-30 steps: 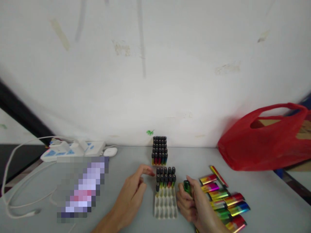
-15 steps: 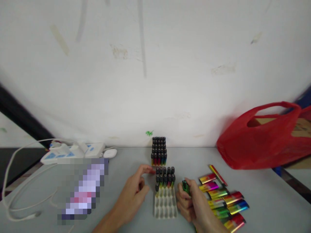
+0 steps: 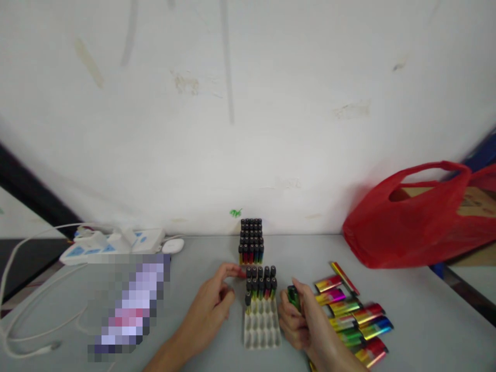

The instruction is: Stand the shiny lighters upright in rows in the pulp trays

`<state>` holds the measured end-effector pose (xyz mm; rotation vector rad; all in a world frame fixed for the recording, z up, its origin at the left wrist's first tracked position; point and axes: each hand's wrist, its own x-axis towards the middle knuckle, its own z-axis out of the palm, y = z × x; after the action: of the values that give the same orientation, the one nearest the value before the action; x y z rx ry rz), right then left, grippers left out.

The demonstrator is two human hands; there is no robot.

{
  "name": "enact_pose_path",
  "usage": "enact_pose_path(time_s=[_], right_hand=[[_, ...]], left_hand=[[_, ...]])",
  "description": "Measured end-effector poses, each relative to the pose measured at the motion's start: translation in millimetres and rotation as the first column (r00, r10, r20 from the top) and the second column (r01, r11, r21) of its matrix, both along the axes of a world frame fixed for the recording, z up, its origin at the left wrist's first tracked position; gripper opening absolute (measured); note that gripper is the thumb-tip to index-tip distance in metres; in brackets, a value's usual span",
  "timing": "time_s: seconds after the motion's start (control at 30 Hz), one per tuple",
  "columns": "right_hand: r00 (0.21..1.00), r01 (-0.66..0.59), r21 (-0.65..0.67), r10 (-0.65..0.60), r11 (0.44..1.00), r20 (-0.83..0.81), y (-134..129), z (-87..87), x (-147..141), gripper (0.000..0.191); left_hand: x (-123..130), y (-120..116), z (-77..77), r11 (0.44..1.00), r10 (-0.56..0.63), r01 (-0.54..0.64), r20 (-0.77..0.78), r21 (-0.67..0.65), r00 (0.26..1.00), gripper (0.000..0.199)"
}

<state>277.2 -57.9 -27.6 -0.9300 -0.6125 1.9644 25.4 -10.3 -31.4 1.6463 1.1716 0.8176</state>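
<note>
A pale slotted tray [image 3: 262, 330] stands in the middle, its back rows filled with upright black-topped items [image 3: 261, 283] and its front slots bare. Behind it is a second, full block of the same black-topped items [image 3: 251, 240]. My left hand [image 3: 213, 297] is at the tray's left edge, index finger stretched to the back row, thumb apart, nothing in it. Right of the tray, my right hand [image 3: 300, 320] is closed around a green item with a dark top [image 3: 293, 297]. Beside that hand lie several shiny coloured packs [image 3: 351, 338].
A red plastic bag [image 3: 406, 227] with cardboard inside sits at the right. On the left are a white power strip [image 3: 116, 248], a small white object [image 3: 172, 245], a looping white cable [image 3: 29, 354] and a blurred purple object [image 3: 134, 305]. A pale wall [image 3: 287, 129] rises behind.
The view has shifted slightly, so most things appear a little further left. My right hand has turned the green item slightly; my left hand stays by the tray.
</note>
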Motion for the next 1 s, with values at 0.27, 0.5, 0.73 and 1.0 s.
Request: enact_pose_path(time_s=[0.27, 0.5, 0.73, 1.0], right_hand=[[0.959, 0.243, 0.042, -0.247, 0.969, 0.137, 1, 1.7, -2, 0.079], [0.732, 0.29, 0.575, -0.564, 0.765, 0.382, -15, 23.6, -3, 0.052], [0.668, 0.105, 0.706, -0.575, 0.7, 0.471, -22, 24.5, 3, 0.034], [0.614, -0.215, 0.803, -0.563, 0.555, 0.553, -20, 13.0, 2, 0.012]], left_hand=[[0, 2, -0.2, 0.999, 0.002, 0.001, -0.07, 0.038, 0.998, 0.054], [-2, 4, -3.8, 0.998, -0.054, 0.055, -0.051, 0.028, 0.997, 0.069], [-9, 1, 18.0, 0.979, -0.203, 0.2, -0.096, -0.045, 0.974, 0.074], [-8, 2, 14.1, 0.978, -0.209, 0.209, -0.151, -0.013, 0.966, 0.078]])
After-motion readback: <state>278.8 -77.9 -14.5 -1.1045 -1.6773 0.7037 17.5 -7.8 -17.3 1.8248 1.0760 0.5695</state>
